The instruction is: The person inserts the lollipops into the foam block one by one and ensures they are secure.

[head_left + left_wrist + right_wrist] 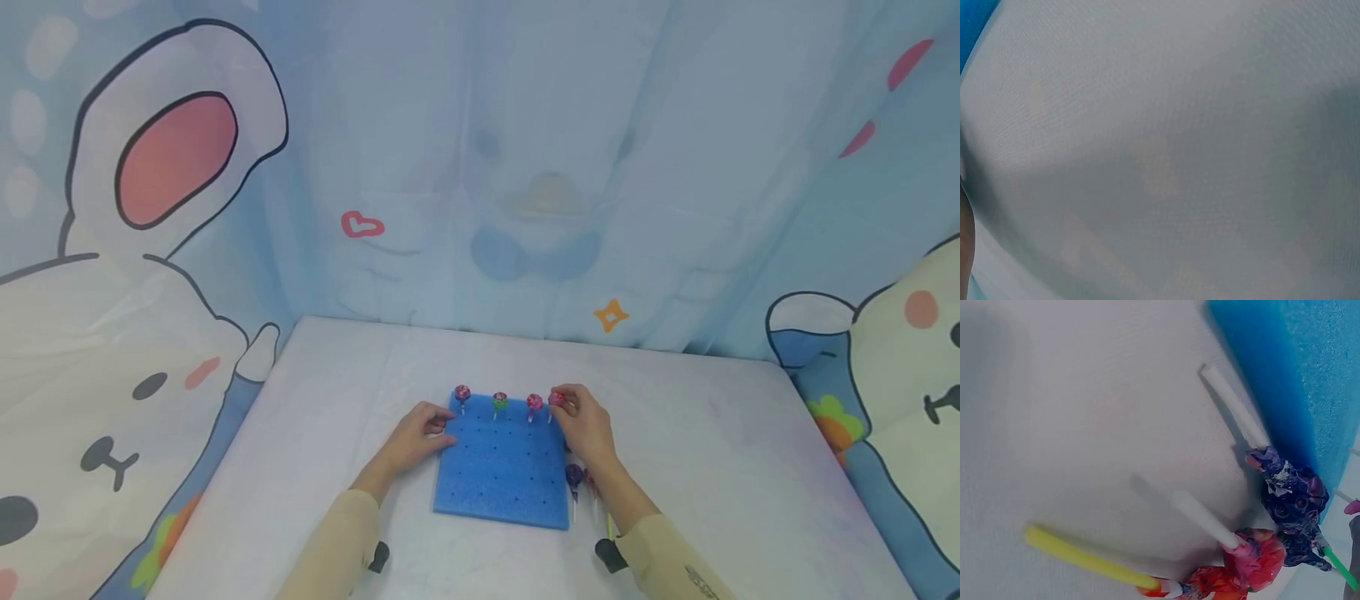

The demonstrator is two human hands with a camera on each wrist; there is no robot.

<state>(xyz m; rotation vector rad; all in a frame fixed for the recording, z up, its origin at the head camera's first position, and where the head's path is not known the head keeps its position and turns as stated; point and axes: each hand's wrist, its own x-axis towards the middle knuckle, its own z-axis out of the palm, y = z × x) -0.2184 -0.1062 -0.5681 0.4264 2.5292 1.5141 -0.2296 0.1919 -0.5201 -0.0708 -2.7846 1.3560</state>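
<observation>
A blue foam board (501, 458) with rows of small holes lies flat on the table. Three wrapped lollipops stand along its far edge: a dark purple one (462, 392), a green and red one (500, 402) and a pink one (534, 402). At the far right corner my right hand (588, 421) pinches another pink lollipop (556, 399) by its head, stick pointing down at the board. My left hand (414, 437) rests at the board's left edge, thumb and fingertips apart and touching it. The left wrist view shows only a sliver of that hand.
Beside the board's right edge lie loose lollipops, among them a purple one (1294, 494), a red one (1257, 559) with a white stick, and one with a yellow stick (1088, 557). A green stick (1340, 569) shows behind them. The white tabletop (712, 450) meets a printed curtain (420, 167).
</observation>
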